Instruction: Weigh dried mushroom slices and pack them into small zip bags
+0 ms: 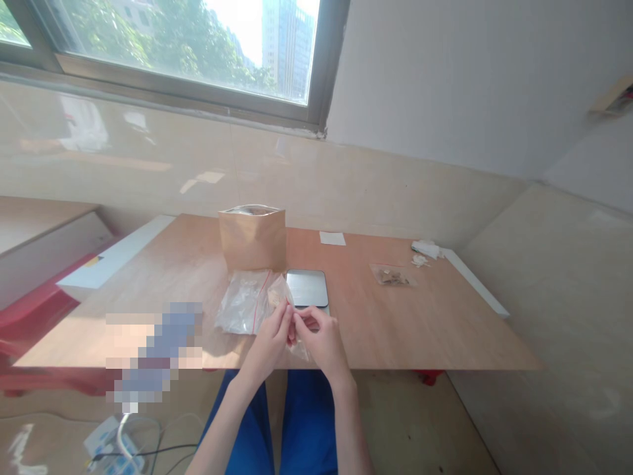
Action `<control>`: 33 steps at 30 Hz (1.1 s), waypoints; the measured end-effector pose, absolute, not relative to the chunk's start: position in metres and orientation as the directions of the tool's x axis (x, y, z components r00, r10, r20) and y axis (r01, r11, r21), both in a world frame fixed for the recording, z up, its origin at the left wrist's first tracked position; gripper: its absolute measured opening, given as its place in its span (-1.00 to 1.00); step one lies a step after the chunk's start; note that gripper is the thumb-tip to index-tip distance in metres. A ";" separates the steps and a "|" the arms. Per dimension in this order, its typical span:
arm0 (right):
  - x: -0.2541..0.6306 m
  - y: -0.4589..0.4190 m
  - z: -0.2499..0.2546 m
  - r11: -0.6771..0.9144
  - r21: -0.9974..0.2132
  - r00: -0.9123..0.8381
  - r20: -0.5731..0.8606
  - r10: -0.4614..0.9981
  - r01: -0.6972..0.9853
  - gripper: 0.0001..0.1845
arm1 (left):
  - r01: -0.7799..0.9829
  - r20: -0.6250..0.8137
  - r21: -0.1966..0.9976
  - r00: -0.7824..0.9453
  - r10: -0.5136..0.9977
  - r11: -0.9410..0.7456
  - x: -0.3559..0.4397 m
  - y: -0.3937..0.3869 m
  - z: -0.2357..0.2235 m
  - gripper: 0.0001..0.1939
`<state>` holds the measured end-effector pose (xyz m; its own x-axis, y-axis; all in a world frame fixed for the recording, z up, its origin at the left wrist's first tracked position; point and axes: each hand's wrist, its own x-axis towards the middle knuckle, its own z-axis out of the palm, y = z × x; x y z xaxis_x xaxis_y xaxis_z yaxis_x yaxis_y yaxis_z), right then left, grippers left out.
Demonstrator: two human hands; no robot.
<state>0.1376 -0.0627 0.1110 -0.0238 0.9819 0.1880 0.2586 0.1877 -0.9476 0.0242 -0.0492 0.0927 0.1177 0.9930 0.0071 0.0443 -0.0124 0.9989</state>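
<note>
My left hand [273,330] and my right hand [318,332] meet near the table's front edge, fingertips pinched together on a small clear zip bag [277,290]. Something pale tan shows inside the bag, too small to name. Part of the clear plastic hangs below my fingers. Just behind my hands is a kitchen scale [307,288] with a silver top, partly hidden by them. To the left lies a larger stack of clear zip bags [242,301] with a red seal line. Behind that stands a brown kraft pouch [252,239], upright with its top open.
A clear bag of brown pieces [394,276] lies to the right on the wooden table [395,330]. Farther back are white crumpled scraps [426,249] and a white paper [332,238]. A blurred-out object [168,343] covers the left front edge. Cables [123,435] run on the floor.
</note>
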 end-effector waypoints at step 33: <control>0.140 -0.077 0.139 0.347 -0.904 -0.206 0.301 0.931 0.250 -0.75 | -0.639 -0.351 0.751 -0.175 0.920 0.165 0.026 -0.047 0.059 -0.51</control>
